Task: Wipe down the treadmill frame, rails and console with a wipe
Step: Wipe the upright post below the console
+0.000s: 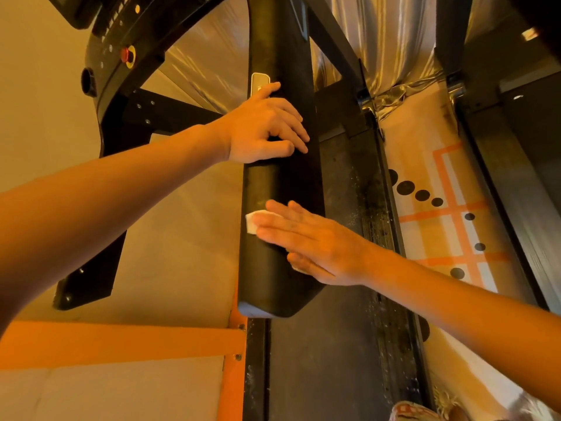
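The wipe (253, 221) lies on the top face of the treadmill's black handrail (273, 281), at the rail's left edge and a little above its rounded near end. Your right hand (309, 241) lies flat over it, fingers straight and held close together, pressing it onto the padding; only a folded white corner shows past your fingertips. A pale sliver under the heel of that hand may be more of the same wipe, but the view is too dim there to be sure.

Your left hand (267, 126) holds the same rail farther up, well apart from the right. Its fingers are bent over the rail's top toward the right edge, the thumb is tucked in below them, and the forefinger reaches up to touch the silver sensor plate (258, 80) set in the rail's left edge.

The console (115, 41) sits at the upper left with a red button (127, 54) on its face. Below and to the right of the handrail runs the dusty deck (343, 344). Beyond the deck's right edge lies a pale floor mat (449, 214) with orange lines and black dots. A striped curtain (394, 41) hangs at the top, and an orange frame (121, 338) crosses the lower left.
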The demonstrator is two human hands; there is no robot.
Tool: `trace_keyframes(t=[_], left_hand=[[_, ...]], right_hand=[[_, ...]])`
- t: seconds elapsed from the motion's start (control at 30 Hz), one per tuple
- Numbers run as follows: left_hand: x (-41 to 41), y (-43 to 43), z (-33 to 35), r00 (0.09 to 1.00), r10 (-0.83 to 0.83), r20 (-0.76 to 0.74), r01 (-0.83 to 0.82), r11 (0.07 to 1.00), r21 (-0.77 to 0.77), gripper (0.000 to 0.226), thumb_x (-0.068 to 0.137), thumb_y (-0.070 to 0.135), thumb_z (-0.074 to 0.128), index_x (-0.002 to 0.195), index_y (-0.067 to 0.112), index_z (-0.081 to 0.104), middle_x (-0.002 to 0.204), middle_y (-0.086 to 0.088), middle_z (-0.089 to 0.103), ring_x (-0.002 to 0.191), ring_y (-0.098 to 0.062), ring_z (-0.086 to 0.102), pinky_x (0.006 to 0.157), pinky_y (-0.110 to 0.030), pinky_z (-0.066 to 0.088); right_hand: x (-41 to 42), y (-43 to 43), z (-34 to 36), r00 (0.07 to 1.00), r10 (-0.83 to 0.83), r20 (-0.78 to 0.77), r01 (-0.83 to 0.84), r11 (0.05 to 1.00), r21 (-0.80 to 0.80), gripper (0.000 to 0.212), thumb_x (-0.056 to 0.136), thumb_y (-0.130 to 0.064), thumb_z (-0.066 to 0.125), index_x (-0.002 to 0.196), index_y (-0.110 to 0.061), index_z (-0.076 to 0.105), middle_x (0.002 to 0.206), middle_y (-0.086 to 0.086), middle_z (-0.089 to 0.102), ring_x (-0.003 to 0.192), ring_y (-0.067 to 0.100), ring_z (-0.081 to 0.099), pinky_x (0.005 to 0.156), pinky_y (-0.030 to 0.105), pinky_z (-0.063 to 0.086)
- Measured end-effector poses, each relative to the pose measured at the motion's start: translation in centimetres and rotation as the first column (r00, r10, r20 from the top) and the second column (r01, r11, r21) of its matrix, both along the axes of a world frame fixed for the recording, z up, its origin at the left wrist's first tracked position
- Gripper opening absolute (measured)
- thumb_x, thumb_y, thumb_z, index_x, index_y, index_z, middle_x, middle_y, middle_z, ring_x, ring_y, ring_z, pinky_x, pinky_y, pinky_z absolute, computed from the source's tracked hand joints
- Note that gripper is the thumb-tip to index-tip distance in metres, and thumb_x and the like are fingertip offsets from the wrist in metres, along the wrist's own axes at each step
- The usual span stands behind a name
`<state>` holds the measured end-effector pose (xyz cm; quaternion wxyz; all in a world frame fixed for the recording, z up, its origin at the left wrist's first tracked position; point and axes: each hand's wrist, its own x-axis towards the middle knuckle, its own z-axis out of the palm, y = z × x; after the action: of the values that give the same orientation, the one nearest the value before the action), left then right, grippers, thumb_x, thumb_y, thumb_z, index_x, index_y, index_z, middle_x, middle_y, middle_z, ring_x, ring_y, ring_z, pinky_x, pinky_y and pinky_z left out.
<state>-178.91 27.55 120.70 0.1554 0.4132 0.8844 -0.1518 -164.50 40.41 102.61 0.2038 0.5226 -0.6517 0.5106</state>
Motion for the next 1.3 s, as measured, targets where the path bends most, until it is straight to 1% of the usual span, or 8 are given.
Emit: trace_keyframes(t=[0.17, 0.3, 0.6, 0.73, 0.9, 1.03, 1.2, 1.3], left_hand=[[-0.1, -0.1, 0.1, 1.000, -0.007, -0.002, 0.007, 1.000, -0.002, 0.044, 0.098, 0.040, 0.038, 0.109, 0.031, 0.079, 0.124, 0.016, 0.068, 0.130, -0.006, 0.049, 0.124, -0.052, -0.001], [0.0, 0.0, 0.1, 1.000, -0.001, 0.007, 0.001, 1.000, -0.028, 0.043, 0.098, 0.041, 0.038, 0.109, 0.032, 0.078, 0.125, 0.017, 0.068, 0.131, -0.005, 0.048, 0.123, -0.053, -0.001], [0.4, 0.3, 0.0, 0.999, 0.050, 0.004, -0.050, 0.999, -0.013, 0.045, 0.095, 0.042, 0.035, 0.109, 0.034, 0.077, 0.128, 0.016, 0.067, 0.133, -0.003, 0.045, 0.124, -0.052, -0.002], [1.7, 0.2, 0.3, 0.973, 0.202, -0.108, -0.203, 0.979, 0.003, 0.043, 0.101, 0.044, 0.043, 0.135, 0.029, 0.065, 0.155, 0.007, 0.045, 0.151, -0.014, 0.022, 0.122, -0.053, -0.003], [7.6, -0.4, -1.0, 0.889, 0.458, -0.021, -0.443, 0.870, 0.215, 0.072, 0.094, 0.051, 0.043, 0.159, 0.022, 0.031, 0.170, 0.008, 0.009, 0.156, -0.015, -0.009, 0.123, -0.050, -0.005], [8.9, -0.1, -1.8, 0.886, 0.461, -0.047, -0.438, 0.867, 0.239, 0.072, 0.092, 0.049, 0.033, 0.159, 0.022, 0.031, 0.169, 0.009, 0.010, 0.156, -0.014, -0.011, 0.124, -0.054, -0.007], [8.6, -0.4, -1.8, 0.914, 0.387, -0.125, -0.362, 0.914, 0.183, 0.069, 0.095, 0.047, 0.028, 0.159, 0.021, 0.030, 0.170, 0.005, 0.012, 0.156, -0.018, -0.011, 0.123, -0.054, -0.005], [8.5, -0.4, -2.0, 0.907, 0.406, -0.114, -0.376, 0.901, 0.218, 0.068, 0.095, 0.046, 0.030, 0.158, 0.021, 0.034, 0.169, 0.007, 0.016, 0.156, -0.017, -0.009, 0.123, -0.054, -0.005]], right_hand=[[-2.4, 0.0, 5.1, 0.978, 0.120, -0.169, -0.084, 0.975, 0.207, 0.032, 0.107, -0.019, 0.048, 0.132, -0.005, 0.064, 0.142, 0.011, 0.061, 0.149, 0.027, 0.038, 0.128, 0.038, 0.013], [-2.4, -0.8, 6.5, 0.985, 0.094, -0.148, -0.056, 0.969, 0.241, 0.029, 0.107, -0.020, 0.048, 0.122, -0.008, 0.069, 0.130, 0.008, 0.068, 0.141, 0.025, 0.048, 0.127, 0.040, 0.014], [1.3, 0.5, 2.0, 0.992, -0.034, 0.125, 0.027, 0.998, 0.058, 0.046, 0.107, -0.015, 0.047, 0.152, -0.007, 0.042, 0.162, 0.010, 0.036, 0.157, 0.024, 0.019, 0.128, 0.041, 0.015], [2.1, 0.4, 0.5, 0.982, -0.084, 0.170, 0.077, 0.996, 0.049, 0.050, 0.109, -0.018, 0.043, 0.156, -0.012, 0.030, 0.166, 0.006, 0.027, 0.158, 0.025, 0.015, 0.128, 0.040, 0.014], [2.8, 0.7, -0.4, 0.992, -0.094, 0.084, 0.090, 0.994, 0.055, 0.051, 0.110, -0.022, 0.040, 0.157, -0.012, 0.024, 0.168, 0.000, 0.016, 0.158, 0.026, 0.012, 0.128, 0.037, 0.017], [2.5, 0.4, -1.1, 0.996, -0.094, 0.013, 0.093, 0.994, 0.049, 0.047, 0.111, -0.024, 0.037, 0.155, -0.010, 0.027, 0.170, -0.006, 0.011, 0.158, 0.024, 0.012, 0.128, 0.034, 0.015], [1.2, -0.3, 1.9, 0.998, -0.041, 0.049, 0.039, 0.998, 0.054, 0.046, 0.110, -0.025, 0.039, 0.153, -0.008, 0.040, 0.165, 0.006, 0.031, 0.157, 0.024, 0.016, 0.128, 0.041, 0.014], [1.1, 0.4, 1.1, 0.999, -0.031, -0.004, 0.032, 0.996, 0.087, 0.048, 0.110, -0.023, 0.041, 0.155, -0.010, 0.033, 0.166, 0.003, 0.023, 0.158, 0.024, 0.013, 0.128, 0.040, 0.013]])
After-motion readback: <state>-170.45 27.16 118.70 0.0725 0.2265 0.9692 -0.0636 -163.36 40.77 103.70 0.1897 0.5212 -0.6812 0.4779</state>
